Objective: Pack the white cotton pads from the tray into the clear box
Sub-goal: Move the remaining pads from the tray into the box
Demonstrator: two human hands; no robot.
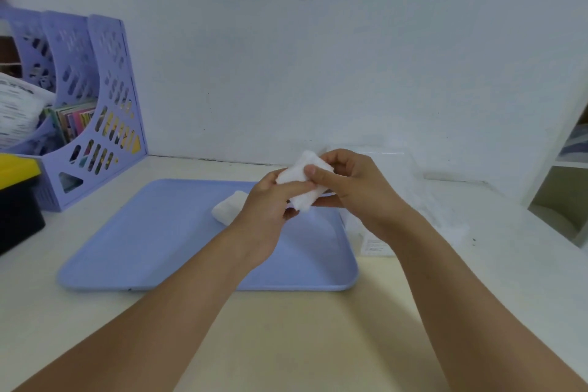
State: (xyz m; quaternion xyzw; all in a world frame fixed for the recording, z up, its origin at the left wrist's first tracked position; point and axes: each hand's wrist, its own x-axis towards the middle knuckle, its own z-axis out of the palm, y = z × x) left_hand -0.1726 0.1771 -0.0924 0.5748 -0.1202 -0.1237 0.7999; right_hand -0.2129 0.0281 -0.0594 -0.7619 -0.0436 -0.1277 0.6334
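**A:** You've got a stack of white cotton pads (304, 183) lifted above the far right part of the blue tray (152, 242). Your left hand (269, 202) has its fingers curled round the stack's near end, and your right hand (353, 188) pinches it, thumb across the top, fingers underneath.

**B:** How will it handle?

**A:** I'd judge it very light and soft. It will squash rather than resist, and the loose layers could fan out or slide apart. Hold it by the flat faces, pressing the layers together gently, not by the edges.

**B:** Anything left on the tray?

**A:** A second bundle of pads (227, 205) lies on it, just left of your left wrist and partly hidden by it. I can't tell how many pads it holds.

**B:** And the clear box?

**A:** The clear box (410, 197) stands just right of the tray, against the wall. It's hard to make out because it's transparent; I can't tell if its lid is open. A small printed label (377, 247) sits by the tray's right edge.

**B:** What's in the way?

**A:** Nothing between stack and box but your own right forearm. The purple file holder (92, 111) and a yellow-lidded black bin (17, 197) are well left of the tray, and a white shelf (560, 188) stands beyond the box.
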